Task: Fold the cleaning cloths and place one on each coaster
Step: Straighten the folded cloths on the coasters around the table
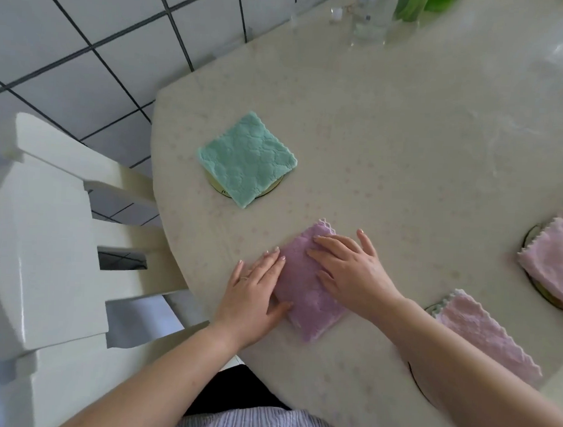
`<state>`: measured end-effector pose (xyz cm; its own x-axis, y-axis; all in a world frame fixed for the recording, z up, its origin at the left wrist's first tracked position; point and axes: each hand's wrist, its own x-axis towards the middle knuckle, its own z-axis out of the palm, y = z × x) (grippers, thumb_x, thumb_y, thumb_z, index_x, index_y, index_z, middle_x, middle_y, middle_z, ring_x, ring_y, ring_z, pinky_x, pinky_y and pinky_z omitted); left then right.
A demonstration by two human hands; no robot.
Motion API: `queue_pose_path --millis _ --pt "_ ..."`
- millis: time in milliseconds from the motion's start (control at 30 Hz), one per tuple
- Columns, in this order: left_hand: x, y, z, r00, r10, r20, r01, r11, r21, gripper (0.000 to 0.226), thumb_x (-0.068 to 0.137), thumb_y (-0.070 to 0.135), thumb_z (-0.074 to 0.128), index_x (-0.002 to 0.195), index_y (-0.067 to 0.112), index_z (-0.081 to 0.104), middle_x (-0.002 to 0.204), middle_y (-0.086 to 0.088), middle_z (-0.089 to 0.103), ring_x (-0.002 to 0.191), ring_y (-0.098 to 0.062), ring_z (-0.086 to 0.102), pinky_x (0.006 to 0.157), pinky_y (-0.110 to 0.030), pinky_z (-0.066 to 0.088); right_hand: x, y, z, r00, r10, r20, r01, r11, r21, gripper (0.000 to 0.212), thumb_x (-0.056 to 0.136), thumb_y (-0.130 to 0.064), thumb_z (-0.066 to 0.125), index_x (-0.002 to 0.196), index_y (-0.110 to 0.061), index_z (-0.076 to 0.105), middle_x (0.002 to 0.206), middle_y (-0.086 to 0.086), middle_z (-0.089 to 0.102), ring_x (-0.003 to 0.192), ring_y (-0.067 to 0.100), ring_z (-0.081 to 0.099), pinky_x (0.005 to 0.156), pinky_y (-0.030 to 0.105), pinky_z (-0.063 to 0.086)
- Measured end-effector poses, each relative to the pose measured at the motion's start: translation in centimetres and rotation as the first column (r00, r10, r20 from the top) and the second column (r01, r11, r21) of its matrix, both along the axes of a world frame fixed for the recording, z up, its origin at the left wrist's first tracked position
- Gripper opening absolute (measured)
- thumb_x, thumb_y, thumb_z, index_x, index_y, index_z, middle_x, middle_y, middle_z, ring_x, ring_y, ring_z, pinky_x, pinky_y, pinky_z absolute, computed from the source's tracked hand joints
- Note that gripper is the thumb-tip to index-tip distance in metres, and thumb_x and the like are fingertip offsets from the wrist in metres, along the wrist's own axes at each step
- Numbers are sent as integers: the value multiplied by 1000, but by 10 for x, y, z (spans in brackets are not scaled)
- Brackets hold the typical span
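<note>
Both hands lie flat with fingers straight on the purple cloth, the left hand pressing its near-left edge with the thumb on the fabric, the right hand spread across its far half. This cloth is folded into a small pad and sits on the bare bench; whether a coaster lies under it cannot be told. Beyond it and to its left, the green cloth already rests folded on a coaster whose rim peeks out at the near side. To the right of the purple cloth, a pink cloth covers another coaster, and a second pink cloth further right covers one more, so three look done and this one appears to be the last, needing only smoothing and perhaps placing. A white chair stands left of the purple cloth, off the bench. Far beyond it, glass bottles and green leaves stand well apart, and nothing blocks the hands.
</note>
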<state>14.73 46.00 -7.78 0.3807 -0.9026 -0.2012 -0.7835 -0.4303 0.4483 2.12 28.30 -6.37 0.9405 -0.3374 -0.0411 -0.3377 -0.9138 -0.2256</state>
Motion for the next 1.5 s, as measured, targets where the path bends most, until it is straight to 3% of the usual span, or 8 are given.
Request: queue_pose_path --millis 100,200,333,533,1000,1200,1300,1500 --pt "17 -10 9 925 275 -264 -316 940 -127 56 84 46 50 133 17 48 129 6 54 118 -8 49 105 -31 35 25 -13 7 995 -39 87 31 995 91 26 79 -32 53 99 -27 69 101 -6 68 93 23 65 94 46 44" --pt "50 -33 11 578 603 -550 -732 681 -22 36 87 22 60 122 15 53 103 6 64 94 -11 60 92 -36 48 60 -30 15 991 -136 9 127 944 306 32 88 -28 55 119 -21 61 116 0 63 106 25 59 93 36 44" --pt "100 -65 13 280 686 -672 -799 554 232 23 89 25 58 107 12 54 79 0 72 60 -13 65 57 -27 51 114 -49 20 935 -320 -150 348 760 549 50 90 -31 54 138 -24 41 120 -5 58 103 15 58 87 30 48" --pt "130 -79 14 356 688 -632 -722 632 280 21 89 23 60 72 11 58 54 3 69 47 -12 65 58 -30 51 161 -66 7 835 -505 -218 514 577 635 39 90 -30 50 129 -27 46 87 -3 67 76 19 62 64 33 51" --pt "136 -65 16 511 687 -517 -692 685 226 21 86 26 63 69 15 54 56 3 66 51 -13 63 54 -26 48 168 -74 -1 831 -518 -203 525 611 592 16 87 -28 55 102 -22 55 85 -5 61 80 20 58 69 30 46" --pt "129 -67 16 884 467 12 -442 843 -307 17 85 30 57 93 15 58 98 0 59 94 -23 57 77 -33 44 168 -59 1 962 -182 202 129 959 251 44 85 -23 55 129 -17 52 131 8 51 123 27 45 103 42 35" --pt "133 -80 -4 928 337 159 -305 932 -198 51 87 40 38 128 13 50 139 -9 47 134 -27 36 106 -51 30 185 -52 -1 997 58 43 -65 980 186 60 89 -33 52 144 -23 32 154 2 26 143 21 18 114 49 11" --pt "145 -80 -18 938 277 208 -302 948 99 90 78 73 -11 148 23 15 158 -3 2 145 -22 0 111 -58 4 188 -56 -9 976 78 -205 -59 993 98 63 94 -55 28 149 -32 8 158 -7 -4 145 14 -9 113 55 -6"
